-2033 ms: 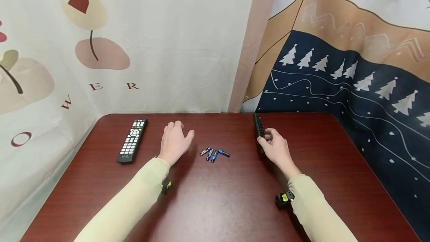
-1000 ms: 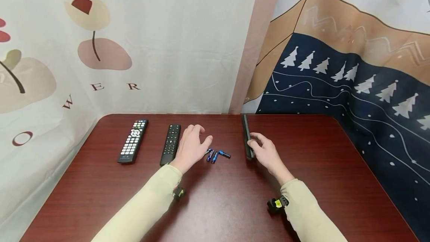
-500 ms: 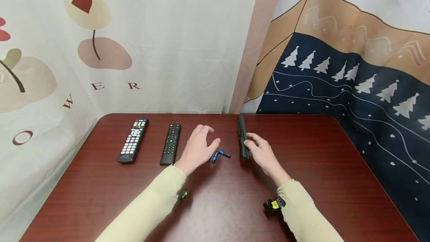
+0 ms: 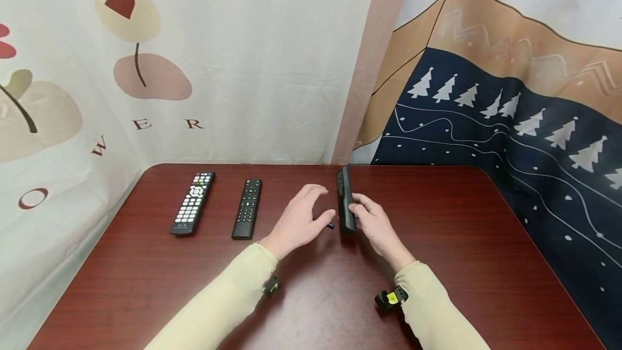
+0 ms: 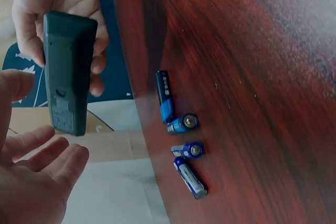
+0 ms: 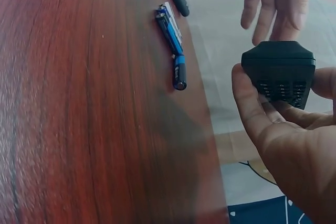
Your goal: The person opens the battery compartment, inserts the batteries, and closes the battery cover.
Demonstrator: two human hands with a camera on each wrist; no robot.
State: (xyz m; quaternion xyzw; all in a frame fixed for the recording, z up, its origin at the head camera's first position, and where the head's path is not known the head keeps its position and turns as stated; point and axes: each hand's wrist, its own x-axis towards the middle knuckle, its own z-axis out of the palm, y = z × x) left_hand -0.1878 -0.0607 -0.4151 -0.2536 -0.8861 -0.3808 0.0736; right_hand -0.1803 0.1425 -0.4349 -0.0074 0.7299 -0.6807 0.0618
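Note:
A black remote control (image 4: 345,199) is held by its edges in my right hand (image 4: 376,226), raised off the table. Its plain back faces my left hand in the left wrist view, and its buttons face the right palm in the right wrist view. My left hand (image 4: 301,220) reaches in from the left, thumb and fingers spread and holding nothing, close to the remote. Below on the table lie several blue batteries (image 5: 190,178), mostly hidden behind the left hand in the head view; one battery end (image 4: 330,226) shows past its thumb.
Another black remote (image 4: 247,209) lies left of the left hand. Farther left is a black remote with white buttons (image 4: 193,203). The dark red table (image 4: 311,307) ends at the back against a pale curtain (image 4: 252,69); a navy patterned cloth (image 4: 461,123) hangs at the right.
My right hand has brought its remote leftward and turned its back toward the left. My left hand has moved right, uncovering the middle remote and covering most of the batteries.

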